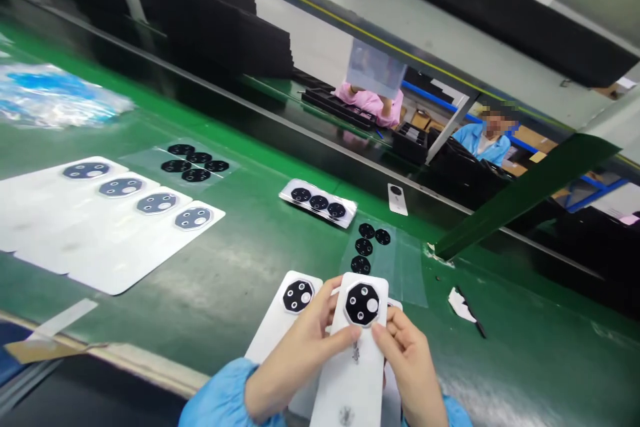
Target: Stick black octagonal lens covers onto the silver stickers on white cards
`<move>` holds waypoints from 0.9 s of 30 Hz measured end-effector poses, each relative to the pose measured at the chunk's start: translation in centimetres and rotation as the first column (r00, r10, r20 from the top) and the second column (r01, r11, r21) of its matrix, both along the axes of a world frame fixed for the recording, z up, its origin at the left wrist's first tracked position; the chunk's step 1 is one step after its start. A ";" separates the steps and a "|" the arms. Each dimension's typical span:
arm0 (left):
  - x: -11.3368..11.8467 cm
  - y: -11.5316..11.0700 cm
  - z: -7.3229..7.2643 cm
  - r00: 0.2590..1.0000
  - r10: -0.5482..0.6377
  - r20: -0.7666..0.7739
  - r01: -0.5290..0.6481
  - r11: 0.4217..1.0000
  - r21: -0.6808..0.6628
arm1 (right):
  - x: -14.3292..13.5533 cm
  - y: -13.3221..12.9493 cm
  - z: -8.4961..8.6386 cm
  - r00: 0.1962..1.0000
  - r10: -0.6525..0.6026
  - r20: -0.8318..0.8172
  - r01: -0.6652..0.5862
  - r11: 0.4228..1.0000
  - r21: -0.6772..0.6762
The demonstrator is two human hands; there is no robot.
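Between my hands is a white phone back cover [350,373] with a black octagonal camera plate [362,304] near its top edge. My left hand [305,337] grips its left side, the thumb lying just below the plate. On the right side my right hand [407,353] holds it too, thumb pressed near the plate's lower edge and fingers behind. Another white cover with a black camera plate [299,295] lies under and left of my left hand. Part of a further white cover shows behind the held one. Above them, loose black plates [363,247] rest on a clear sheet [407,273].
Several white covers [115,240] with greyish plates lie side by side at left. Black plates [196,175] sit on another clear sheet. A white tray [290,197] holds black plates. A green post [520,197] slants at right, near a black stick-like tool [471,312]. Two people sit beyond.
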State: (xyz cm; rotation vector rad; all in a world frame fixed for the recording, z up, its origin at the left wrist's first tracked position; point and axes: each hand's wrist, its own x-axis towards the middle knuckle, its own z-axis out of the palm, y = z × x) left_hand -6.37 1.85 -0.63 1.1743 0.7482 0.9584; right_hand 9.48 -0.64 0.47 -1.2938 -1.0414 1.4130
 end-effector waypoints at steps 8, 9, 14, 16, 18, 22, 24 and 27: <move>0.2 2.1 0.1 0.978 0.038 0.205 0.015 0.968 -0.251 | -0.6 2.9 0.0 0.998 0.023 -0.064 -0.029 0.995 -0.091; 0.2 2.3 -0.1 0.975 0.044 0.216 0.015 0.965 -0.263 | -0.6 3.2 -0.1 0.998 0.022 -0.061 -0.028 0.995 -0.096; 0.3 3.1 -0.5 0.971 0.092 0.221 -0.004 0.929 -0.369 | -0.7 4.0 -0.6 1.000 0.011 -0.012 -0.012 0.994 -0.105; 0.2 3.2 -0.3 0.971 0.105 0.215 -0.008 0.913 -0.408 | -0.7 4.2 -0.8 1.000 0.003 0.002 -0.002 0.994 -0.110; 0.1 3.3 0.0 0.969 0.108 0.221 -0.006 0.908 -0.418 | -0.7 4.3 -1.0 1.000 -0.007 0.013 0.009 0.994 -0.111; 0.0 3.4 0.1 0.969 0.108 0.223 -0.008 0.913 -0.409 | -0.6 4.3 -1.2 0.999 -0.014 0.030 0.017 0.993 -0.114; 0.0 3.4 -0.1 0.969 0.108 0.223 -0.007 0.912 -0.410 | -0.6 4.3 -1.1 1.000 -0.019 0.025 0.021 0.992 -0.124; 0.1 3.4 -0.3 0.967 0.113 0.227 -0.010 0.911 -0.412 | -0.7 4.3 -0.9 1.000 -0.022 0.012 0.024 0.990 -0.140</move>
